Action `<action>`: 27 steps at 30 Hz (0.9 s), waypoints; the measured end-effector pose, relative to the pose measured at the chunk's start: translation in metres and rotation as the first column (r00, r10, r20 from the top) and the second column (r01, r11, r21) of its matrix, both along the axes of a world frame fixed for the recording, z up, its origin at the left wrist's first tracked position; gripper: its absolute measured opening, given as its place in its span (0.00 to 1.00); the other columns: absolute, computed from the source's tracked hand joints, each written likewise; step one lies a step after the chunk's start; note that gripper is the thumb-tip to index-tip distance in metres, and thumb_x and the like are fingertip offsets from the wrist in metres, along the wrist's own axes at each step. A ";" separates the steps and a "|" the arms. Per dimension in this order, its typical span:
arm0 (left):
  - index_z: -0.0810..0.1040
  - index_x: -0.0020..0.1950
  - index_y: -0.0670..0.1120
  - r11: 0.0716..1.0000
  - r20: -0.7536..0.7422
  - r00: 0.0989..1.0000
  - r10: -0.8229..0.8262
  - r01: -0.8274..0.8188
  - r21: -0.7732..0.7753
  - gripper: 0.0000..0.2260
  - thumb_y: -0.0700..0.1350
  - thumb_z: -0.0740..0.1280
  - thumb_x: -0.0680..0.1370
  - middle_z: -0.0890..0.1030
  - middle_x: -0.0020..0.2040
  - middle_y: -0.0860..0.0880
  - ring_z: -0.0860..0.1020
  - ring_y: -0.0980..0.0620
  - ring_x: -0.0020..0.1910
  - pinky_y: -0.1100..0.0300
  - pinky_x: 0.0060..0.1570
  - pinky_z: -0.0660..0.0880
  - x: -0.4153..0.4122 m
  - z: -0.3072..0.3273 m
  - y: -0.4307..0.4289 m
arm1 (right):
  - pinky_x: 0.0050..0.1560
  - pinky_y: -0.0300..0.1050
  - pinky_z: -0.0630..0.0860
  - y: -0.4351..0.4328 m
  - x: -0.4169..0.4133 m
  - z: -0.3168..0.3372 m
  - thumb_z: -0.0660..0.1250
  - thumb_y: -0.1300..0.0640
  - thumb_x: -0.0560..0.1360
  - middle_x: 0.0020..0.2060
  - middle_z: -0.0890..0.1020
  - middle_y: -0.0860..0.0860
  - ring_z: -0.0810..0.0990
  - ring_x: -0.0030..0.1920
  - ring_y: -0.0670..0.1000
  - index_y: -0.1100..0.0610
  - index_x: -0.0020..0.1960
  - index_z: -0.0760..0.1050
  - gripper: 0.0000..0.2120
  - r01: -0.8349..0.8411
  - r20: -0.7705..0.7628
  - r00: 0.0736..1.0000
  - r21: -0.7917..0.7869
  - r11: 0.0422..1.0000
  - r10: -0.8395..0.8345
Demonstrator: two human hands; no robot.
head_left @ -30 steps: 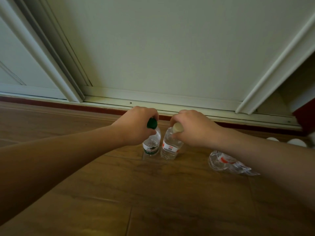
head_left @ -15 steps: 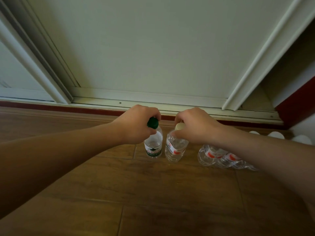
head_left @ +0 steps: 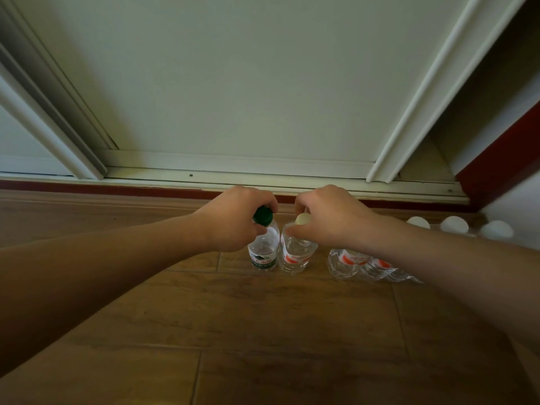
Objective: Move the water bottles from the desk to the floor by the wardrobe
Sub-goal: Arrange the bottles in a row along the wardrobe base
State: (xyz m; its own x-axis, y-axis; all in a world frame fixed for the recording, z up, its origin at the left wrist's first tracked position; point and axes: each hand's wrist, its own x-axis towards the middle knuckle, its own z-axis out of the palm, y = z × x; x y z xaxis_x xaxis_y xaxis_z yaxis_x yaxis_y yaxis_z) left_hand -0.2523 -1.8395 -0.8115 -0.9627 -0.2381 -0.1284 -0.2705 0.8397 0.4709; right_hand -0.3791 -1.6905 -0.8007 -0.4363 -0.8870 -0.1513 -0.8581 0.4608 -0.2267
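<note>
Left grip (head_left: pixel 233 220) curled round the top of the green-cap bottle (head_left: pixel 263 254). Right grip (head_left: pixel 330 217) pinches the top of the white-cap bottle (head_left: pixel 295 258), just beside it at 3 o'clock. Both stand upright on the floor (head_left: pixel 263 331). Wardrobe (head_left: pixel 248 83) at 12 o'clock; more bottles (head_left: pixel 344 263) at 3 o'clock.

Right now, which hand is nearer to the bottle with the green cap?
Left. The left hand grips the green-capped bottle; the right hand holds the white-capped bottle beside it.
</note>
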 end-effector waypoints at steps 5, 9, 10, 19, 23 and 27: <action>0.77 0.60 0.53 1.000 -0.007 1.000 -0.011 0.011 -0.014 0.15 0.45 0.73 0.75 0.78 0.52 0.56 0.76 0.56 0.50 0.61 0.51 0.76 -0.001 0.001 0.002 | 0.34 0.42 0.71 0.002 -0.003 0.001 0.69 0.41 0.73 0.38 0.77 0.46 0.74 0.39 0.45 0.51 0.47 0.75 0.14 -0.014 0.012 1.000 0.000 1.000 0.014; 0.77 0.60 0.53 1.000 -0.012 1.000 -0.009 0.009 -0.024 0.14 0.46 0.73 0.75 0.77 0.51 0.57 0.76 0.57 0.50 0.62 0.51 0.76 0.000 0.002 0.000 | 0.34 0.40 0.68 0.002 -0.007 0.002 0.70 0.44 0.72 0.42 0.76 0.44 0.73 0.41 0.44 0.50 0.50 0.75 0.12 -0.025 0.034 0.999 0.022 0.999 0.024; 0.77 0.60 0.53 1.000 -0.013 1.000 -0.005 0.005 -0.025 0.14 0.46 0.73 0.75 0.77 0.50 0.58 0.76 0.57 0.49 0.62 0.51 0.76 0.000 0.002 -0.001 | 0.34 0.39 0.67 0.002 -0.008 0.002 0.71 0.46 0.72 0.43 0.77 0.44 0.73 0.41 0.44 0.49 0.51 0.75 0.12 -0.025 0.047 0.999 0.029 0.999 0.024; 0.77 0.60 0.53 1.000 -0.023 1.000 0.013 -0.014 -0.010 0.14 0.47 0.73 0.75 0.77 0.49 0.58 0.76 0.58 0.48 0.64 0.48 0.76 -0.001 0.002 -0.002 | 0.44 0.46 0.79 0.001 -0.007 0.006 0.71 0.58 0.69 0.47 0.78 0.45 0.77 0.45 0.46 0.49 0.54 0.77 0.14 -0.033 0.141 0.990 0.081 0.996 0.021; 0.77 0.61 0.53 1.000 -0.021 1.000 0.005 -0.005 -0.009 0.15 0.47 0.73 0.75 0.78 0.51 0.57 0.76 0.57 0.48 0.62 0.50 0.77 -0.002 0.002 -0.001 | 0.46 0.47 0.78 0.001 -0.006 0.006 0.71 0.58 0.70 0.49 0.78 0.46 0.76 0.47 0.47 0.49 0.54 0.77 0.14 -0.064 0.138 0.989 0.078 0.995 0.053; 0.77 0.60 0.53 1.000 -0.031 1.000 0.003 -0.003 -0.006 0.15 0.47 0.73 0.75 0.77 0.50 0.58 0.75 0.58 0.47 0.65 0.47 0.74 -0.001 -0.001 0.001 | 0.51 0.47 0.76 0.002 -0.006 0.003 0.70 0.55 0.71 0.51 0.75 0.46 0.74 0.51 0.49 0.50 0.57 0.76 0.15 -0.080 0.112 0.991 0.067 0.995 0.072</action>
State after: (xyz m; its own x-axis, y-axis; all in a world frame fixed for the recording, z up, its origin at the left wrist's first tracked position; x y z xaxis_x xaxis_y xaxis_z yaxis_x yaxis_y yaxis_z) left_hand -0.2529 -1.8388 -0.8123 -0.9654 -0.2417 -0.0974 -0.2586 0.8420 0.4735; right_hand -0.3851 -1.6881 -0.7975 -0.3455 -0.9021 -0.2586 -0.8630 0.4136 -0.2901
